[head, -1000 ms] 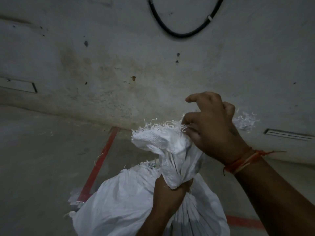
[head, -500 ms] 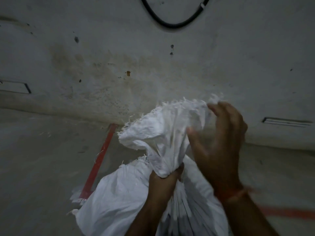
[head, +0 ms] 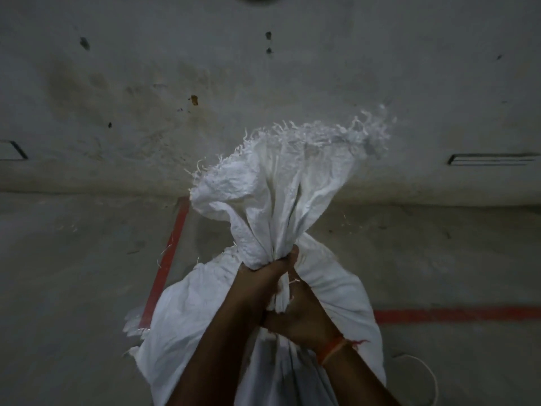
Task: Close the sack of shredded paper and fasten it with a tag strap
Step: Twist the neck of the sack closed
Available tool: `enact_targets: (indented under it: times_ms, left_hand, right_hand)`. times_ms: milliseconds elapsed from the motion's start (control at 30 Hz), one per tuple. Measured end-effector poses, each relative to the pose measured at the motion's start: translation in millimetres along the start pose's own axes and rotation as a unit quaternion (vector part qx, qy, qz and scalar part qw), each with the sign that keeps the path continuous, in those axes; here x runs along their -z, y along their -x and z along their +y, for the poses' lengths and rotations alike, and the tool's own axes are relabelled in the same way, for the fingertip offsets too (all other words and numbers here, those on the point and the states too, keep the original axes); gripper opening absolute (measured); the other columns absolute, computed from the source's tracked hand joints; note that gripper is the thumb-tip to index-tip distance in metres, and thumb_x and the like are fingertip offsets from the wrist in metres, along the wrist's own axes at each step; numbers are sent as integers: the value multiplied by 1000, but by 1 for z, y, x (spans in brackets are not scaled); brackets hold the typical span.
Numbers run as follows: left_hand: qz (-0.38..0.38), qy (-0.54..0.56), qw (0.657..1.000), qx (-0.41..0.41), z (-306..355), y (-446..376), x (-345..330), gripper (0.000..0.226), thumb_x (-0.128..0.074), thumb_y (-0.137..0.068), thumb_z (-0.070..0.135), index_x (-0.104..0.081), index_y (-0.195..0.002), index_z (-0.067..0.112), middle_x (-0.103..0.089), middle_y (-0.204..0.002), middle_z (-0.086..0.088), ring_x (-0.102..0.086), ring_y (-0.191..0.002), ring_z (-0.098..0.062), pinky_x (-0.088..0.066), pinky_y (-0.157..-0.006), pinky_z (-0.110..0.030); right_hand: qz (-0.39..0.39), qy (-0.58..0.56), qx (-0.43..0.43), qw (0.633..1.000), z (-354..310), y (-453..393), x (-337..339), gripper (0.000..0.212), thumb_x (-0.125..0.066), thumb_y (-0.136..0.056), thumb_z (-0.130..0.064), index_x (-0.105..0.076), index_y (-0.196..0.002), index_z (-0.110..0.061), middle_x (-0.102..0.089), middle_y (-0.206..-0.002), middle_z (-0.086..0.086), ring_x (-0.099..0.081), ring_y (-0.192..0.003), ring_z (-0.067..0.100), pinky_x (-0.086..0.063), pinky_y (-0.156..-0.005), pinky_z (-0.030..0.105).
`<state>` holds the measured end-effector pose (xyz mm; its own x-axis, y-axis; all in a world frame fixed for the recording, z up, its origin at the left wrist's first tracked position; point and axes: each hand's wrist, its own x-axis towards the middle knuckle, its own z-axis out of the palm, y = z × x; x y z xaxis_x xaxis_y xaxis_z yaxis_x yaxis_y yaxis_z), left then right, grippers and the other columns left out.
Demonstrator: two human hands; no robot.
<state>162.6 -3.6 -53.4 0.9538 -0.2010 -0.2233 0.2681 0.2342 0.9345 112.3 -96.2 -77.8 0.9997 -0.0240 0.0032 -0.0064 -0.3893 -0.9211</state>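
Observation:
A white woven sack (head: 205, 312) stands on the concrete floor in front of me, its body bulging. Its mouth is gathered into a twisted neck, and the frayed open top (head: 292, 177) fans out above the neck. My left hand (head: 260, 273) is shut around the neck just under the flared top. Directly below it, my right hand (head: 301, 315), with an orange thread on the wrist, grips the same neck. A thin white loop (head: 430, 373), possibly a strap or cord, lies on the floor at the lower right. What is inside the sack is hidden.
A stained grey wall (head: 263, 83) rises close behind the sack. Red floor lines run at the left (head: 169, 253) and the right (head: 456, 315) of the sack. Wall slots show at the far left (head: 14, 149) and at the right (head: 491, 159).
My right hand left the frayed top and dropped down to grip the neck below my left hand. The top now stands upright and fanned out. The camera view tilted downward.

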Motion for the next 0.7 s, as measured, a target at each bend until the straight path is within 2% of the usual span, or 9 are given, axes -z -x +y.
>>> enact_targets:
  times_ms: [67,167,267,367,400,433,533,600,700]
  left_hand:
    - [30,-45,999,-2,-3,-1,-2,36,-86,-75,28,-63,-102,32,-71,-107,15,-64,-95,5,-50,-87,-17]
    - [86,-113,990,-4,-9,-1,2,83,-91,-49,61,-68,-117,19,-72,-118,-3,-68,-112,-15,-53,-102,-35]
    - [-6,-136,990,23,-6,2,11,60,-87,-69,44,-70,-118,14,-76,-113,-5,-72,-109,-15,-57,-98,-33]
    - [-172,-250,953,10,4,8,33,43,-81,-81,22,-60,-118,31,-75,-112,10,-69,-112,-8,-58,-91,-25]
    - [-206,-306,929,-8,4,9,44,55,-84,-78,26,-53,-123,34,-71,-121,11,-66,-119,-9,-56,-96,-28]
    - [-230,-380,895,-36,5,10,53,74,-86,-72,43,-45,-133,33,-60,-139,8,-56,-133,-14,-50,-106,-36]
    - [-248,-680,684,-87,-18,8,70,136,-51,-56,93,-2,-158,19,12,-164,1,20,-152,-21,7,-127,-43]
    - [-198,-680,698,-107,-37,14,62,150,-52,-50,97,10,-158,13,25,-163,-10,31,-149,-29,10,-126,-47]
    - [-108,-618,766,-143,-64,9,46,144,-59,-52,85,-5,-158,4,0,-165,-19,9,-156,-31,-4,-127,-45]
  right_hand:
    - [68,-25,0,997,5,-5,-9,52,-78,-75,-22,-62,-124,-18,-71,-114,-13,-65,-109,-3,-53,-96,20]
    - [125,-29,-44,991,15,-12,-27,50,-58,-73,-38,-69,-115,-14,-75,-110,-1,-69,-107,9,-56,-95,32]
    - [162,-71,-99,979,25,-23,-36,47,-51,-80,-36,-72,-110,-7,-76,-102,6,-71,-98,15,-57,-88,26]
    - [196,-94,-129,968,24,-30,-34,23,-60,-74,-27,-70,-78,-7,-71,-73,1,-65,-71,11,-51,-65,24]
    - [204,-121,-150,960,22,-31,-31,5,-65,-67,-18,-63,-66,-14,-65,-61,-6,-60,-60,9,-47,-58,24]
    - [199,-152,-184,950,17,-33,-29,15,-67,-60,-10,-56,-57,-20,-58,-51,-11,-55,-53,9,-42,-52,24]
    - [175,-210,-214,938,14,-38,-28,18,-60,-43,-8,-50,-44,-22,-51,-40,-12,-51,-49,13,-38,-49,24]
    - [173,-234,-219,931,13,-38,-29,16,-59,-39,-8,-54,-50,-18,-58,-50,-8,-59,-59,23,-45,-53,31]
    - [161,-276,-229,919,12,-40,-25,25,-59,-43,-8,-64,-67,-8,-68,-71,15,-67,-81,42,-57,-70,50]
